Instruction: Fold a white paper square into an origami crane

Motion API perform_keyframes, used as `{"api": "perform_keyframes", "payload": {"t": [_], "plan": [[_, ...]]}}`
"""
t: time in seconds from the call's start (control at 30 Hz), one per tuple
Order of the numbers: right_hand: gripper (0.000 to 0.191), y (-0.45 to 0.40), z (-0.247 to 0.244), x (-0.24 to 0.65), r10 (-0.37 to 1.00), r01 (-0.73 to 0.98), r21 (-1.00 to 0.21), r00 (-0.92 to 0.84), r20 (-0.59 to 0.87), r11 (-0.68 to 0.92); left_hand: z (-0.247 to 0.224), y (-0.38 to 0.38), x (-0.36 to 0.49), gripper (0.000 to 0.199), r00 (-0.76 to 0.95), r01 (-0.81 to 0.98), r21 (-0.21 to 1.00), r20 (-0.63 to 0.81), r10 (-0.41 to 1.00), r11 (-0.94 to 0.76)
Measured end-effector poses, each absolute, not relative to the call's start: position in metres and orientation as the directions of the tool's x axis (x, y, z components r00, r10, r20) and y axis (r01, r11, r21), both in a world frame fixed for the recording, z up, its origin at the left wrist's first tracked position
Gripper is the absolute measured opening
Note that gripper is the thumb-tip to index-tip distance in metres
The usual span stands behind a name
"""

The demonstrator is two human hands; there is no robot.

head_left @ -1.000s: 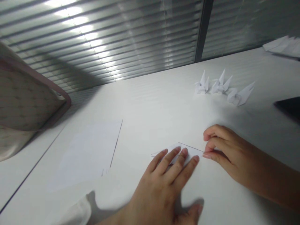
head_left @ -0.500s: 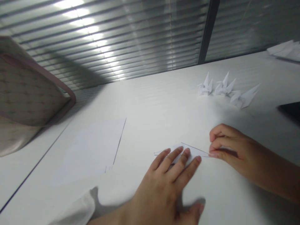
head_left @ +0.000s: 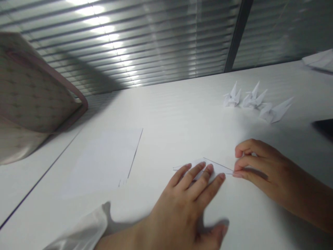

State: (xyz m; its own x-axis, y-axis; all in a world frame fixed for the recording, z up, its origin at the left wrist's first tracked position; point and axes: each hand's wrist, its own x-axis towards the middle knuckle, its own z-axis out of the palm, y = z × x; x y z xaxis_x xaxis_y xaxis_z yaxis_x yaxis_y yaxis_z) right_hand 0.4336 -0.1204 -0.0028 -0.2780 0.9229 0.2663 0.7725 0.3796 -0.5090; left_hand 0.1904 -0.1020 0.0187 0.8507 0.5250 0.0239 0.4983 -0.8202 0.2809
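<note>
A small folded piece of white paper (head_left: 217,169) lies flat on the white table, its shape drawn out to a thin point at the right. My left hand (head_left: 186,203) rests over it with the fingers spread, pressing it down and covering its lower middle. At the right tip, my right hand (head_left: 256,163) pinches the paper's pointed end between thumb and forefinger. Beyond my right hand stand three folded paper cranes (head_left: 232,97), close together on the table.
White paper sheets (head_left: 104,159) lie left of my hands. A patterned bag (head_left: 33,93) with pink trim stands at the far left. Behind the table (head_left: 166,107) is a window with blinds (head_left: 145,45). A dark flat object (head_left: 324,128) and more white paper (head_left: 318,60) lie at the right.
The view has shifted slightly, so the table things appear a little further right. Both hands keep the same hold on the folded paper.
</note>
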Motion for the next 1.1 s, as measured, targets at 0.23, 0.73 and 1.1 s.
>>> {"api": "perform_keyframes", "payload": {"t": [0.23, 0.73, 1.1], "plan": [[0.015, -0.116, -0.001, 0.433, 0.947, 0.744, -0.586, -0.249, 0.203, 0.321, 0.02, -0.102, 0.192, 0.062, 0.858, 0.49, 0.243, 0.038, 0.513, -0.837], [0.014, -0.108, 0.001, 0.432, 0.969, 0.681, -0.697, -0.232, 0.088, 0.226, 0.019, -0.101, 0.192, 0.06, 0.869, 0.478, 0.149, 0.063, 0.49, -0.866], [0.015, -0.104, 0.002, 0.442, 0.988, 0.708, -0.694, -0.153, 0.031, 0.131, 0.021, -0.096, 0.191, 0.065, 0.902, 0.422, 0.039, 0.08, 0.424, -0.906]]}}
